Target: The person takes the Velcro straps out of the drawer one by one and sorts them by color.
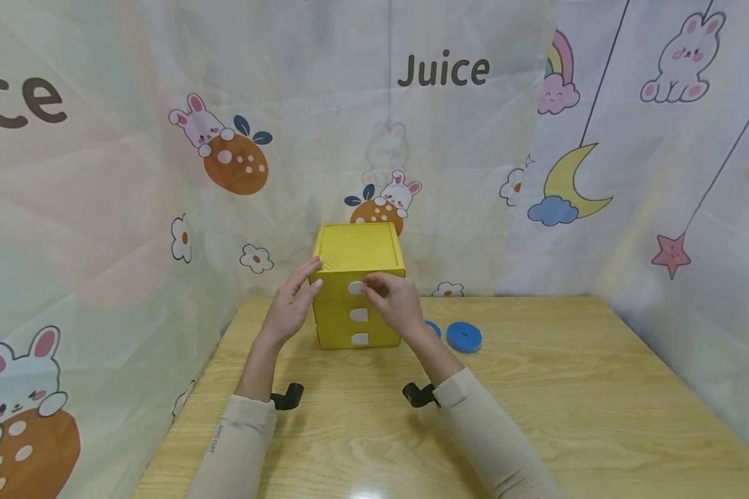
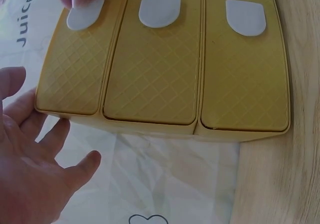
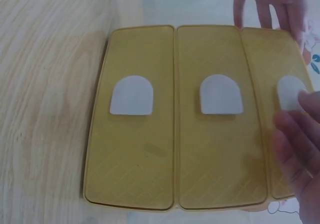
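Observation:
A yellow three-drawer box (image 1: pixel 362 248) stands upright on the table, each drawer front bearing a white rounded handle. My right hand (image 1: pixel 399 305) pinches the top drawer's handle (image 2: pixel 86 15) with curled fingertips; part of the grip is hidden. The top drawer appears closed. At the box's upper left edge, my left hand (image 1: pixel 287 310) rests its fingertips, with fingers spread and loosely extended. The middle handle (image 3: pixel 221 95) and the bottom handle (image 3: pixel 132 96) are untouched.
A blue disc (image 1: pixel 465 337) lies on the wooden table (image 1: pixel 537 402) right of the box. Another blue disc (image 1: pixel 435 328) is partly hidden behind my right wrist. Printed fabric (image 1: pixel 312 138) hangs behind and along both sides. Black curved pieces (image 1: pixel 292 396) stick out at both wrists.

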The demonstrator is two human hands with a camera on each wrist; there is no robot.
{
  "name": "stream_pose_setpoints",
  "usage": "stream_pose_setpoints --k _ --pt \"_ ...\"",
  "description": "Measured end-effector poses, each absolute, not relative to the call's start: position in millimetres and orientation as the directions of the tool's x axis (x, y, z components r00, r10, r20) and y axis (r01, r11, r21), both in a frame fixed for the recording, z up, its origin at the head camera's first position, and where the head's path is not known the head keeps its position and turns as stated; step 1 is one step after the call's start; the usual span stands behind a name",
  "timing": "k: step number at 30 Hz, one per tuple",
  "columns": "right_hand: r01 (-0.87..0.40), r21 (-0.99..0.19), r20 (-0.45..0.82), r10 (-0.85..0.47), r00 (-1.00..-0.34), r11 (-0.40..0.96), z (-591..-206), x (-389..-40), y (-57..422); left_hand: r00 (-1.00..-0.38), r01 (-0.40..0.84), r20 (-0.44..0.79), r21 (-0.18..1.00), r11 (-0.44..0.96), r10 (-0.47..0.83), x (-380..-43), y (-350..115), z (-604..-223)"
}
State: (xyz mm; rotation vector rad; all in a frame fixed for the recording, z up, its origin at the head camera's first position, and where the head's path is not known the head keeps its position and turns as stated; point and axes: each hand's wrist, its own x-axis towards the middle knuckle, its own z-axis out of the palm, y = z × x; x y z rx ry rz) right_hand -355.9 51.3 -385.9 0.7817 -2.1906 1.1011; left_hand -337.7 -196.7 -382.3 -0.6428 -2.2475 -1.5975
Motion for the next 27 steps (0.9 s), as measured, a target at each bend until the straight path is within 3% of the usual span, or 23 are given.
stream_pose_setpoints --k 13,22,27 --pt "-0.674 -0.503 0.64 -0.291 -0.711 0.542 -402 -350 64 -0.842 0.539 0.508 0.795 0.278 0.18 -338 -197 -384" --pt "-0.747 -0.272 0.721 -0.385 -0.576 0.607 -418 -350 60 -0.843 0.538 0.507 0.793 0.284 0.182 -337 -197 -383" --pt "-0.71 -0.151 0.73 -0.407 -0.549 0.687 -423 -347 56 -0.843 0.538 0.505 0.793 0.286 0.185 -337 -197 -383"
